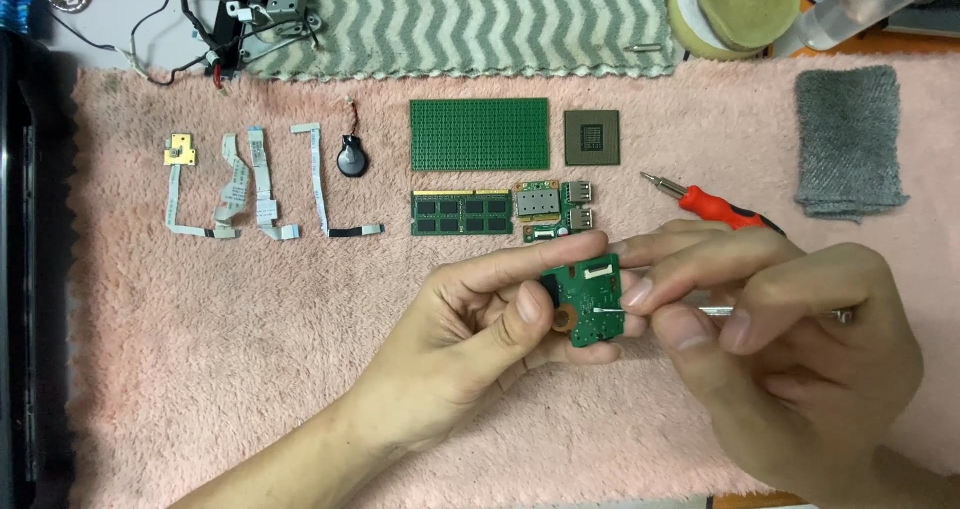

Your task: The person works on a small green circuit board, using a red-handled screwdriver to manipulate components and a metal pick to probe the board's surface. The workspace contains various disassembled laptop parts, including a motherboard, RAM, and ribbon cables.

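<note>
My left hand (470, 319) pinches a small green circuit board (590, 294) by its left edge, thumb on its face, above the pink fluffy mat (250, 349). My right hand (780, 349) grips thin metal tweezers (715, 311). Their tip touches the board's right side near a small white part. Both hands hover at the mat's lower middle.
Laid out on the mat: several flat ribbon cables (255, 184), a coin cell battery (351, 156), a large green board (480, 134), a memory module (462, 213), a square chip (592, 137), small boards (555, 209), a red-handled screwdriver (715, 207), a grey cloth (850, 144). A zigzag towel (480, 14) lies beyond.
</note>
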